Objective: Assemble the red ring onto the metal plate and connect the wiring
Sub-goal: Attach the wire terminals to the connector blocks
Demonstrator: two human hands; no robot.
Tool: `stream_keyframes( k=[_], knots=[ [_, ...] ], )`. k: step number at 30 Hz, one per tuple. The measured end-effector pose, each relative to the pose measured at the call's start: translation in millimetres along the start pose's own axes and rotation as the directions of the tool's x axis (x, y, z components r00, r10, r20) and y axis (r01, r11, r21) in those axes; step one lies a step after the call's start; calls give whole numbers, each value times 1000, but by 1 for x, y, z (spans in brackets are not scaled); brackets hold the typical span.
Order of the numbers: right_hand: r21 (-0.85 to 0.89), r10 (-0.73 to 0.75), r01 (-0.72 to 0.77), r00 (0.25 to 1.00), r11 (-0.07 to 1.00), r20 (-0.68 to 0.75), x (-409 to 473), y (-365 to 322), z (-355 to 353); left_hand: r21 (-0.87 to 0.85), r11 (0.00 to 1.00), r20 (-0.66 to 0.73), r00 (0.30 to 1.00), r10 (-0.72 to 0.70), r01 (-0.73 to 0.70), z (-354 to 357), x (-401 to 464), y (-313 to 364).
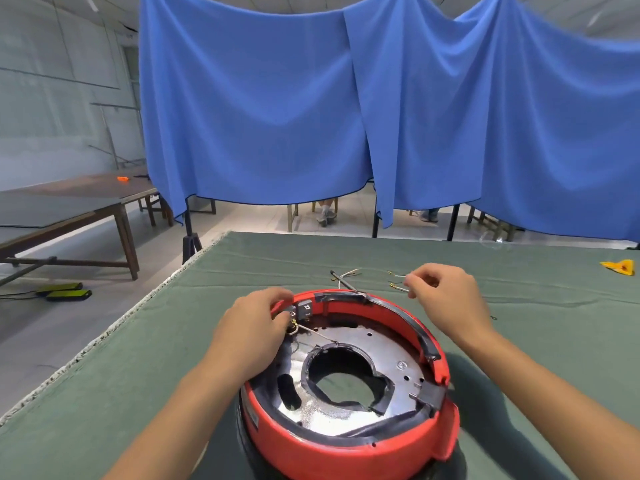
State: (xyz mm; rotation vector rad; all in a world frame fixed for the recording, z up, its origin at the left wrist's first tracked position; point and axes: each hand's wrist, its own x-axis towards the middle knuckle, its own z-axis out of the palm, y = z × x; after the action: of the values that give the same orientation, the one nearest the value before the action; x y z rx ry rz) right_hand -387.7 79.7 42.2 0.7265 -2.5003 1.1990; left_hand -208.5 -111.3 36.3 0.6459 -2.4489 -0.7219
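Observation:
The red ring (349, 448) sits around the shiny metal plate (384, 355), which has a large irregular hole in its middle. Both rest on the green cloth near me. My left hand (256, 327) grips the ring's far left rim beside a grey terminal block (304, 310), pinching a thin wire (318, 336) that runs across the plate. My right hand (446, 296) hovers beyond the ring's far edge, its fingertips pinched on a loose wire with a brass end (398, 289).
More loose wires (346, 277) lie on the green table cloth (242, 265) behind the ring. A yellow object (620, 266) lies at the far right. The table's left edge drops to the floor. Blue curtains (277, 109) hang behind; a person's feet show under them.

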Motion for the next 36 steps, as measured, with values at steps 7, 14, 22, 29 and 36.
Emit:
stream_keyframes(
  k=[7,14,22,29,36],
  knots=[
    [-160,87,-90,996,983,-27,-1,83,13,-119,993,-12,1000,-19,18,3,4,-4],
    [-489,122,-66,989,870,84,15,94,24,-142,990,-32,999,-6,2,6,6,-10],
    [-349,65,-18,990,937,123,9,87,20,-246,968,-20,999,-48,42,7,6,-12],
    [-48,41,-40,999,998,25,5,67,11,-266,962,-31,997,-65,55,7,5,-10],
    [348,0,68,981,935,-192,0,24,-6,-245,969,-37,998,-51,41,7,3,-9]
  ],
)
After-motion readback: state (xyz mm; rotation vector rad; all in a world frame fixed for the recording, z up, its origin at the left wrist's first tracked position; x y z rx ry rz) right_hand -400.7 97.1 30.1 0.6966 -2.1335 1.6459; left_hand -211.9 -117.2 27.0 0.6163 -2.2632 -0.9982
